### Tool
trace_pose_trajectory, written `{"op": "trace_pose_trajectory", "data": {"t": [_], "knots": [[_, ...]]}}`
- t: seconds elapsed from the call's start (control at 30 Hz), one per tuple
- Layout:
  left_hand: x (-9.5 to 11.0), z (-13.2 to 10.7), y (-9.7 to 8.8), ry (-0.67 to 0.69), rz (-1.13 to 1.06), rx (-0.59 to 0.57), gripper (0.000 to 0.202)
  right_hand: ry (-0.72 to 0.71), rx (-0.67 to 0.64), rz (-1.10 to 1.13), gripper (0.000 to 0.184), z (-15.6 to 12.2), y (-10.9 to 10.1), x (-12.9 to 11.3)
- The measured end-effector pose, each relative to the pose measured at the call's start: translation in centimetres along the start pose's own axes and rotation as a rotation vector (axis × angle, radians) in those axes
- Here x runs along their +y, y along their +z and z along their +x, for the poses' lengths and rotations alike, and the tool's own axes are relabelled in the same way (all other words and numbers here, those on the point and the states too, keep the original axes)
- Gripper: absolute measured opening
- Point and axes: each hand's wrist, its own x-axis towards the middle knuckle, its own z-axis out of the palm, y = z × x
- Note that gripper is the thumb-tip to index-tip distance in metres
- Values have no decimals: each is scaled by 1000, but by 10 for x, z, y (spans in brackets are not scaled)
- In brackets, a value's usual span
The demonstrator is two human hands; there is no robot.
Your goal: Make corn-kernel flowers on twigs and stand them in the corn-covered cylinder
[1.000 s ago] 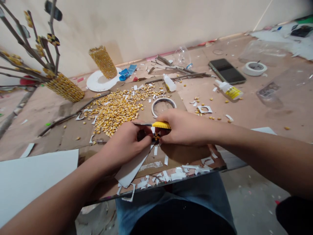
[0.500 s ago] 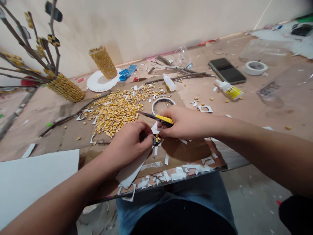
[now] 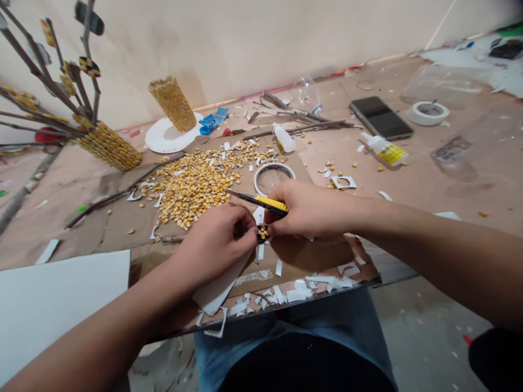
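Observation:
My left hand is curled, pinching a small dark disc covered with corn kernels over a cardboard sheet. My right hand grips yellow-handled scissors, blades pointing left, and its fingertips also touch the disc. A white paper piece lies under my left hand. A pile of loose corn kernels lies just beyond both hands.
A tape ring, two glue bottles, a phone, a white tape roll, a corn-covered cylinder on a white plate, a twig arrangement at left, white paper, paper scraps along the near edge.
The scissors tilted from level to blades pointing up-left and stayed in my right hand. Both hands kept working on the small kernel disc, barely shifting.

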Motion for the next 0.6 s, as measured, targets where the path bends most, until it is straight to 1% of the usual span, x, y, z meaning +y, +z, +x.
{"op": "trace_pose_trajectory", "data": {"t": [0.2,0.33,0.43,0.53,0.6], "knots": [[2,-1,0,-20,-14,10,8,-71,36,-54,7,0,2,0],[1,-1,2,-31,-33,22,8,-72,35,-48,6,0,3,2],[-1,0,2,6,-4,34,12,-67,41,-49,5,1,2,4],[-4,1,3,51,-2,20,14,-77,32,-66,5,3,1,5],[-6,1,4,58,-10,16,14,-72,21,-81,6,3,1,5]]}}
